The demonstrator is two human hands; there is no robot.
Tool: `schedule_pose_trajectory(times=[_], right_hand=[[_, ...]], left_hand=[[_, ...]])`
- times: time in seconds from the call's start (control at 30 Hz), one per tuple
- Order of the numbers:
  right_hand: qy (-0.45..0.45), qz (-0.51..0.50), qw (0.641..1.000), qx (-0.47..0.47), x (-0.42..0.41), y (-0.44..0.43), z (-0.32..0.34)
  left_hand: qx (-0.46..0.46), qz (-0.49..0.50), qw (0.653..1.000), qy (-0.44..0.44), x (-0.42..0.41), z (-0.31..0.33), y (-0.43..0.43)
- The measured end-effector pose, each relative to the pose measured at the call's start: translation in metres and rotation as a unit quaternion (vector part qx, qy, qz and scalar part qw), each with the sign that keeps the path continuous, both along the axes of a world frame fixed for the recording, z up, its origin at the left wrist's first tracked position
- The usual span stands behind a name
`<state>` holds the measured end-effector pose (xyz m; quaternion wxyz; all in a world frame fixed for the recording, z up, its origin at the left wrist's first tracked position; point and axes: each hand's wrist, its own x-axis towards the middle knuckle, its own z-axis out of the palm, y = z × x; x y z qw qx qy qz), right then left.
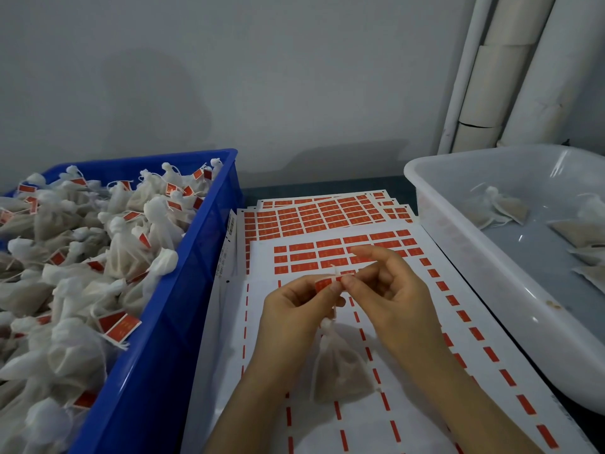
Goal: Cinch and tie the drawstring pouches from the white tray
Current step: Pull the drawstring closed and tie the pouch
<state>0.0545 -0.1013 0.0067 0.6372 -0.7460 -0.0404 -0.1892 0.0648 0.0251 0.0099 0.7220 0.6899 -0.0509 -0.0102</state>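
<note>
- Closest to me, the backing sheet lies across the table, mostly stripped, with only thin red slivers on it.
- Just above it, the pouch hangs below my hands, between my wrists. Its neck looks gathered shut. I cannot tell whether its bottom touches the sheet or hangs just clear.
- From the neck, the drawstring runs straight up into my fingers.
- My left hand pinches a red label between thumb and forefinger, right where the string passes.
- My right hand meets it from the other side. Thumb and a fingertip nip the label's other end, and the other fingers are loosely fanned.
- I judge this pouch to be cinched already, and the step in hand to be closing the label round the string. The next move calls for a firm squeeze, so both halves meet squarely with the string trapped between them. After that the pouch can drop into the crate.
- To my left, near my left hand, the blue crate is heaped with tagged pouches.
- Beyond my hands lie fuller label sheets, overlapping one another.
- To my right, the white tray holds a few loose pouches, well apart from my hands. One of these should be next.
- Farthest off, pale pipes stand against the wall.
</note>
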Motion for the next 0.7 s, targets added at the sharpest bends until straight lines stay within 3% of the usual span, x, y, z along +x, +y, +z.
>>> schedule_pose_trajectory(times=[0.7], right_hand=[[-0.002, 0.010, 0.999, -0.032, -0.0013, 0.0010, 0.0000]], left_hand=[[-0.015, 0.016, 1.000, -0.009, 0.0028, -0.0049, 0.0001]])
